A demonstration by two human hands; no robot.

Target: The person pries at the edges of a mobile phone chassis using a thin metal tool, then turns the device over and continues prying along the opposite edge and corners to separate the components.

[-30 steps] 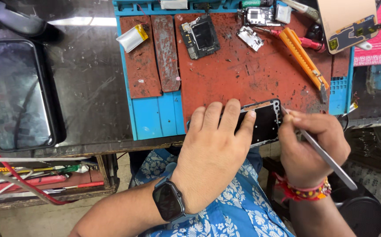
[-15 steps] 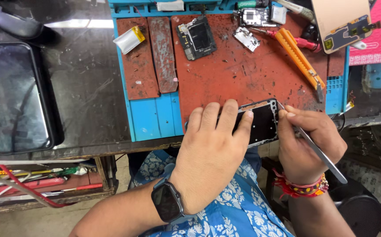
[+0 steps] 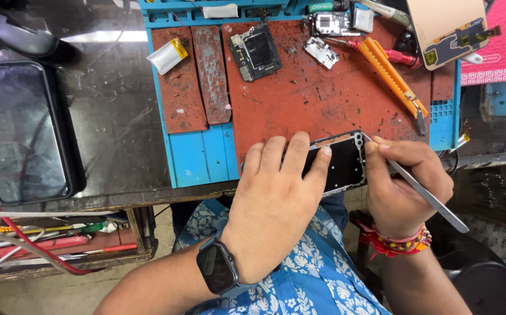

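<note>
My left hand (image 3: 276, 198), with a dark watch on its wrist, lies flat over an opened black phone body (image 3: 343, 163) and holds it at the near edge of the red and blue work mat (image 3: 299, 99). My right hand (image 3: 401, 184) grips metal tweezers (image 3: 431, 198) whose tip meets the phone's far right corner. Red and yellow threads circle the right wrist. Most of the phone is hidden under my left fingers.
On the mat lie a circuit board (image 3: 257, 52), a small metal part (image 3: 322, 52), a silver and yellow battery (image 3: 167, 56), an orange cutter (image 3: 393, 76) and a red screwdriver (image 3: 396, 56). A black tray (image 3: 20, 134) sits left. A tool drawer (image 3: 49, 245) hangs below.
The view has shifted slightly. My right hand and the tweezers edged a little along the phone's right corner; my left hand stays pressed on the phone.
</note>
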